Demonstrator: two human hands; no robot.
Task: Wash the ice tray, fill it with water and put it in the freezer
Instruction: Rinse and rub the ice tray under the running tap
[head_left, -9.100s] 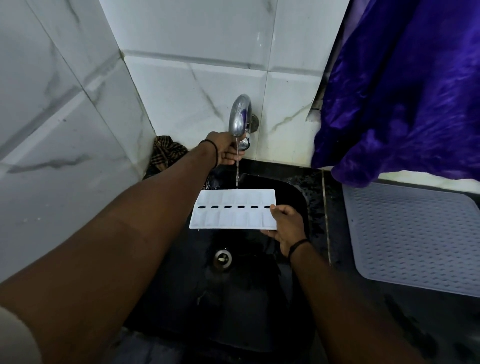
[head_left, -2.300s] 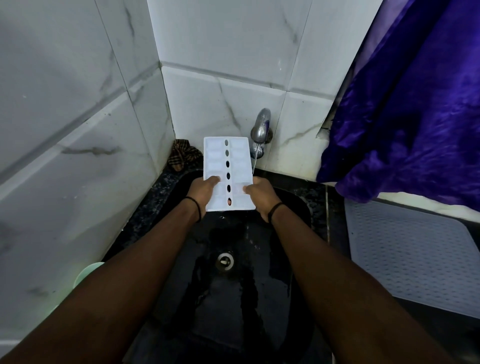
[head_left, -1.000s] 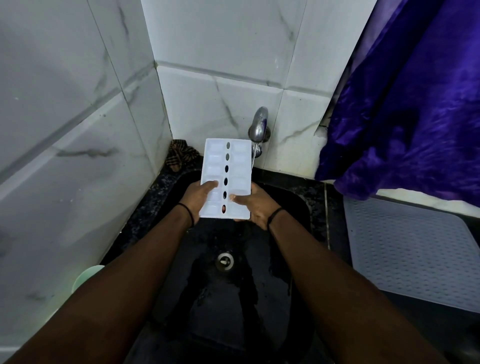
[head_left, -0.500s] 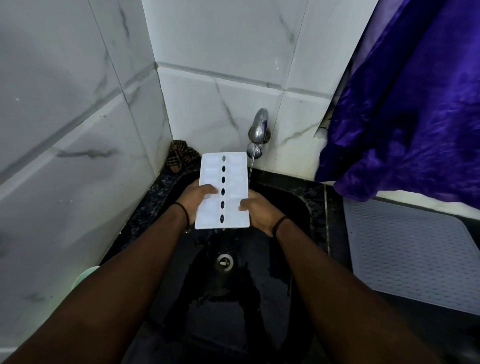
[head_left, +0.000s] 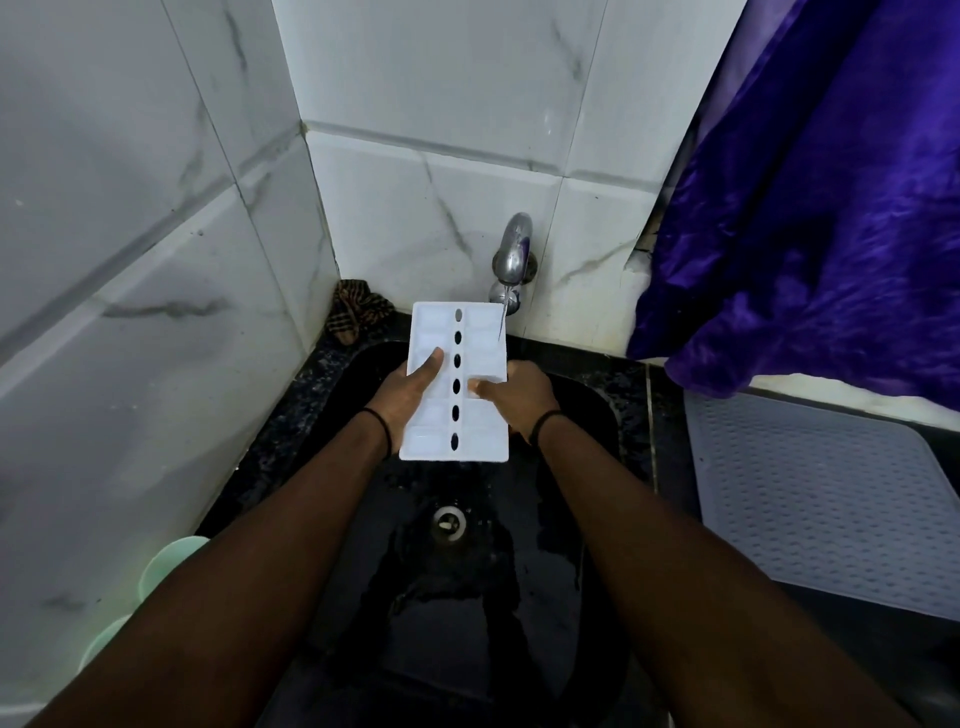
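Ice tray (head_left: 456, 382) held lengthwise over black sink (head_left: 582, 415), far corner under thin stream from tap (head_left: 513, 253). Left hand (head_left: 402, 400) and right hand (head_left: 517, 396) grip long edges, thumbs curled on top. Judgement: tray best tilted and shifted so each compartment is rinsed; grip kept firm, surface likely slippery.

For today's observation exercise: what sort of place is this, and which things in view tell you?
Most likely a home kitchen sink corner: a black sink with a wall tap running onto a white ice tray, marble-look wall tiles, and a grey draining mat beside it.
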